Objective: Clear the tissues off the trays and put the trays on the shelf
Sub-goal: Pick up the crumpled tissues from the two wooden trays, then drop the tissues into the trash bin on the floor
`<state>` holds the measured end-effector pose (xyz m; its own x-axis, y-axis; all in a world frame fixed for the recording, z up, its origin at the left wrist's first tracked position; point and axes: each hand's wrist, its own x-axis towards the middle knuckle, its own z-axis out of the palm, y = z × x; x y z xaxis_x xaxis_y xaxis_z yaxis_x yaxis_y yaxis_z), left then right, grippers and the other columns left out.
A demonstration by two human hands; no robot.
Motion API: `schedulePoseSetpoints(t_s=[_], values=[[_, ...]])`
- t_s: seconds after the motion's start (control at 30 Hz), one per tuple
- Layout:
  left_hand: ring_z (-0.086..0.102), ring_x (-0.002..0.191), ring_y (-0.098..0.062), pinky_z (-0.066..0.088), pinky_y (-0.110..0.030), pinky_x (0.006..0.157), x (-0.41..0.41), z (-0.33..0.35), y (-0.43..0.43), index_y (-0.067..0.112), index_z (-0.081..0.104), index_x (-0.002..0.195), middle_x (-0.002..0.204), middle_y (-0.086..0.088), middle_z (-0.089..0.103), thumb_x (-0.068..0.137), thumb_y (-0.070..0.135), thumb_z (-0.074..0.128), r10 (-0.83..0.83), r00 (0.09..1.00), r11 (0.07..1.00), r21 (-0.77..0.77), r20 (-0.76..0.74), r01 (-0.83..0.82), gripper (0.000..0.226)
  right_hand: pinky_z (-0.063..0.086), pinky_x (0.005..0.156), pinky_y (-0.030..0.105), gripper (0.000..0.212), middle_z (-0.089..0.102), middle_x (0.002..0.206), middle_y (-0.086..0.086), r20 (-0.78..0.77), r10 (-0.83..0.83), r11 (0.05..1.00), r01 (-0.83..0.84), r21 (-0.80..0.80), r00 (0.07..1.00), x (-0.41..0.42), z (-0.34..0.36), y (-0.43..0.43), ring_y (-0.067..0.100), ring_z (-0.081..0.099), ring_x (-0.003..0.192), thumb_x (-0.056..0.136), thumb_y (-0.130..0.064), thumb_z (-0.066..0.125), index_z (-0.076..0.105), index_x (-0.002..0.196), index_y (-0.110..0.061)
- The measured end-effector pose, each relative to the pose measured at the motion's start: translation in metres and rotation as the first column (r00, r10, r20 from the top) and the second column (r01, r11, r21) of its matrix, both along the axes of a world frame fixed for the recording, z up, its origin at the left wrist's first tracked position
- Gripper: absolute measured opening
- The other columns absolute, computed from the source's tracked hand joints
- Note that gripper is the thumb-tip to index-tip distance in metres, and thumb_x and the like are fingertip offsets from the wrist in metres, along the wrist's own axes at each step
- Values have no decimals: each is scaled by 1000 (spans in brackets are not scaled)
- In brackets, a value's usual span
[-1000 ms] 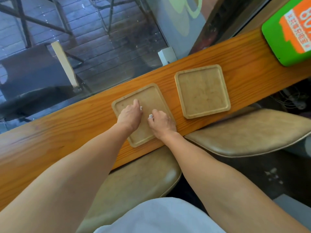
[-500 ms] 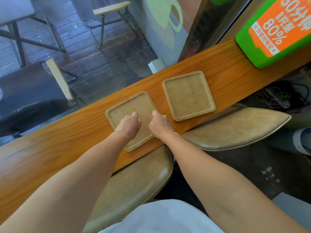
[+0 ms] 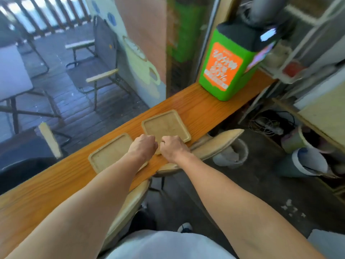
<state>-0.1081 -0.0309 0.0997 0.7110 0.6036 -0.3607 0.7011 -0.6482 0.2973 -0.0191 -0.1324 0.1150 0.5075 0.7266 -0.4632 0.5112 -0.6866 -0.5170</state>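
Hands are both curled into loose fists, knuckles close together but not touching, above the gap between two square light-wood trays on the long orange-brown wooden counter (image 3: 201, 109). Left hand (image 3: 142, 146) covers the right corner of the left tray (image 3: 110, 152); right hand (image 3: 172, 147) covers the near corner of the right tray (image 3: 166, 125). What either fist encloses cannot be determined: the fingers are folded under and no tissue is visible. Both tray surfaces appear bare where visible. The trays lie flat, near each other, along the counter's middle. A green box with an orange label (image 3: 225, 68) stands upright at the counter's far end, well apart from the trays. Tan padded stool seats (image 3: 214, 144) sit below the counter's near edge.
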Motion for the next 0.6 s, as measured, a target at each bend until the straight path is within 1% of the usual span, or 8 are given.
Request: schedulePoseSetpoints(t_s=[0.1,0.2,0.27,0.33,0.37,0.43,0.53,0.6], values=[[58,60,-20,43,-28,48,55,33,-47,14,61,72,71,-6,60,94,21,50,-141,990,987,79,27,138,25,38,66,36,42,65,100,15,107,-85,994,78,70,991,37,25,-57,30,54,82,91,-46,30,59,84,-17],[59,60,-22,39,-29,47,107,58,-102,14,60,70,72,-8,61,92,18,53,-251,958,966,107,137,237,24,44,67,38,48,67,98,16,163,-207,976,190,110,965,71,39,-124,33,60,85,94,-50,31,63,86,-15],[63,69,-30,45,-34,53,136,69,-143,9,63,79,80,-13,64,96,22,49,-315,927,948,108,204,298,25,48,71,41,44,67,101,15,202,-287,957,271,103,937,90,41,-170,36,63,90,95,-48,34,63,87,-16],[63,81,-36,50,-38,62,159,74,-187,7,62,93,92,-16,63,96,25,47,-363,898,932,83,249,353,24,51,78,42,42,68,108,15,236,-369,929,363,71,899,106,40,-219,37,63,97,94,-45,36,66,96,-16],[62,87,-38,49,-38,66,167,73,-210,8,59,97,98,-17,63,95,25,47,-397,881,917,69,259,393,21,51,80,40,41,68,111,15,258,-404,913,406,49,877,113,37,-244,37,63,100,94,-43,38,68,101,-16],[61,96,-41,46,-39,72,180,67,-255,8,56,97,106,-19,62,93,24,48,-482,841,872,46,245,487,18,45,75,37,41,68,114,15,311,-461,874,485,1,831,124,31,-295,36,64,102,95,-42,40,68,106,-15],[61,99,-39,48,-39,73,193,56,-312,10,59,99,107,-16,64,90,26,46,-588,782,803,32,206,595,22,42,72,38,45,68,113,15,367,-522,815,577,-53,770,136,25,-361,36,64,101,92,-44,38,68,105,-14],[62,99,-39,51,-43,78,201,48,-339,10,59,100,108,-15,64,92,26,44,-669,718,738,53,194,673,23,45,75,40,49,68,113,17,388,-564,772,632,-64,729,142,20,-391,38,64,101,91,-43,35,69,105,-12]])
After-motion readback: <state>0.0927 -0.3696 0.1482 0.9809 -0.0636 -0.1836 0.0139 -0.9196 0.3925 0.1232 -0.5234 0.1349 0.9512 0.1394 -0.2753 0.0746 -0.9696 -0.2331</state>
